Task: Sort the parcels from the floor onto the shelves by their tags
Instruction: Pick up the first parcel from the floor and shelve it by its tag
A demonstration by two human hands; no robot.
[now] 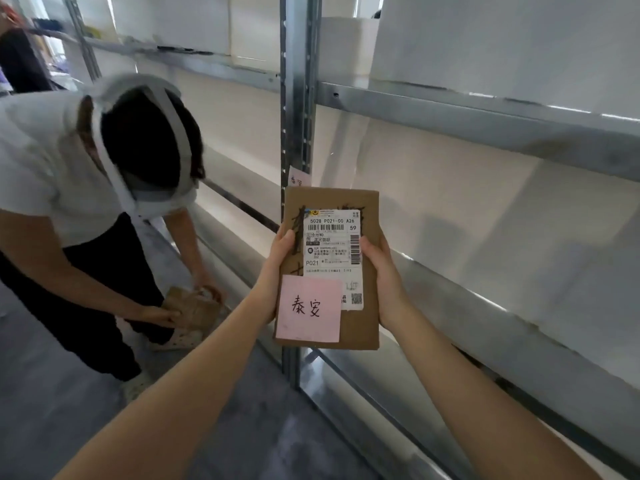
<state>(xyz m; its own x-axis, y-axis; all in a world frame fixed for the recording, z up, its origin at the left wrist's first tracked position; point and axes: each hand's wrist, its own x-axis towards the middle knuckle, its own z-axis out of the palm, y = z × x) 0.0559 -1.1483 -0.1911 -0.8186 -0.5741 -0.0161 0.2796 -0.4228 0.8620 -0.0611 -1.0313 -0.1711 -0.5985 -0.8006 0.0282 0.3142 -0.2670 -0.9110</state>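
A flat brown cardboard parcel is held upright in front of me, in front of the metal shelf unit. It carries a white shipping label and a pink handwritten tag at its lower left. My left hand grips its left edge. My right hand grips its right edge. A small pink tag is stuck on the shelf upright just above the parcel.
Another person bends over at the left, holding a brown parcel near the floor. Grey metal shelves run to the right at several heights. Grey floor lies below.
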